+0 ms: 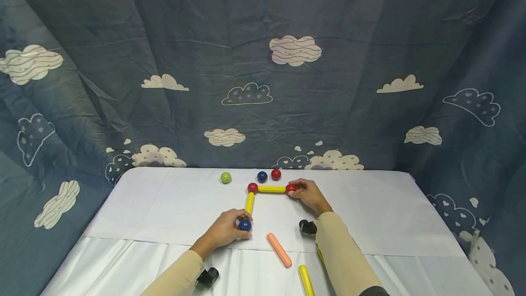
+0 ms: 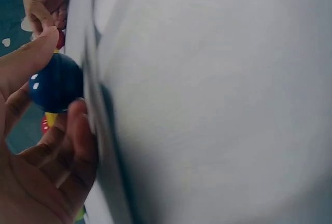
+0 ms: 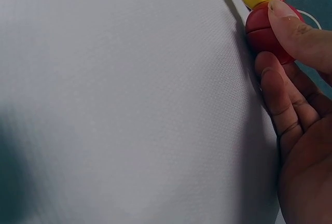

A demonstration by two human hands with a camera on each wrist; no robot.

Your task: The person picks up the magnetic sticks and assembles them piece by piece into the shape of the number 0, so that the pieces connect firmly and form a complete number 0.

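Note:
My left hand [image 1: 225, 228] holds a blue ball [image 1: 244, 225] between thumb and fingers, at the near end of a yellow stick [image 1: 249, 203]. That stick runs up to a red ball [image 1: 252, 188] at the corner. From this corner a second yellow stick [image 1: 271, 189] reaches right to another red ball [image 1: 290, 189]. My right hand [image 1: 310, 194] grips that right-hand red ball, its thumb and fingertips around it in the right wrist view. The blue ball [image 2: 57, 83] fills the gap between thumb and fingers in the left wrist view.
Behind the sticks lie a green ball [image 1: 225, 177], a loose blue ball [image 1: 262, 177] and a loose red ball [image 1: 276, 174]. An orange stick [image 1: 279, 250] and a yellow stick [image 1: 306, 280] lie nearer, on the white cloth [image 1: 164, 204]. Part of another yellow piece shows beside the right sleeve.

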